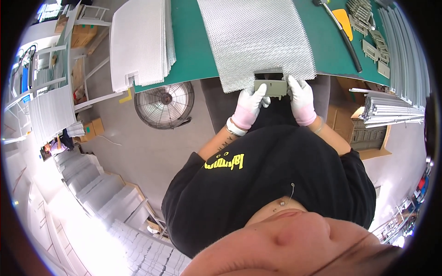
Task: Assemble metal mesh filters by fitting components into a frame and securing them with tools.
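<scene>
A silvery mesh sheet (255,39) lies on the green table mat (193,50) and overhangs the near edge, where it has a rectangular notch. A small grey plastic part (271,87) sits at that notch. My left hand (250,105), in a white glove with a pink cuff, grips the part's left end. My right hand (300,99), gloved the same way, holds the part's right end and touches the mesh edge.
A stack of white mesh sheets (140,41) lies at the table's left. A round fan (164,104) stands on the floor below. A hammer (343,34), an orange tool and grey plastic parts (370,27) lie at right, next to long metal strips (405,55).
</scene>
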